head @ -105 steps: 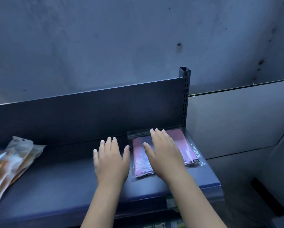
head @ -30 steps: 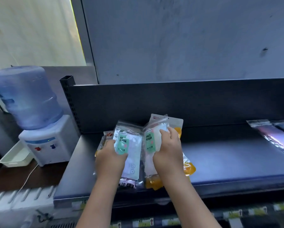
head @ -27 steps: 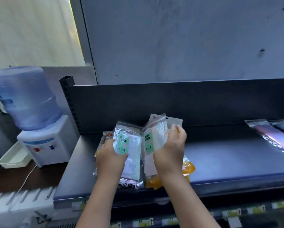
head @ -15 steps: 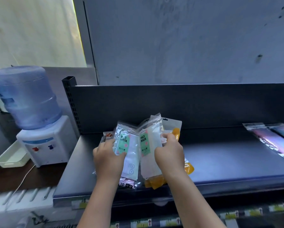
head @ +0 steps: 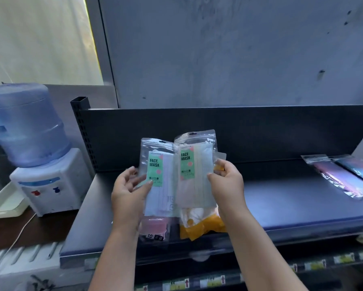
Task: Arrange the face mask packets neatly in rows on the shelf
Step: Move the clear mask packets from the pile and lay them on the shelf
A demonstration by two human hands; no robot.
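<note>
Packets lifted off shelf (head: 281, 208) for sorting.
Left hand (head: 127, 193) gripping left packet (head: 158, 177), right hand (head: 226, 181) pinching right packet (head: 194, 171); placed packets (head: 344, 177) at 3 o'clock.

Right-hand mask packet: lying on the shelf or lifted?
Lifted. The right hand pinches the packet by its edge, upright before the back panel, its bottom edge clear above the orange packet lying on the shelf.

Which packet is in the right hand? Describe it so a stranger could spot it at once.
Start at the dark shelf beside the water dispenser. Above its left half, both hands hold clear packets side by side. The right hand grips the taller packet, whose green FACE MASK label sits higher than its neighbour's.
</note>
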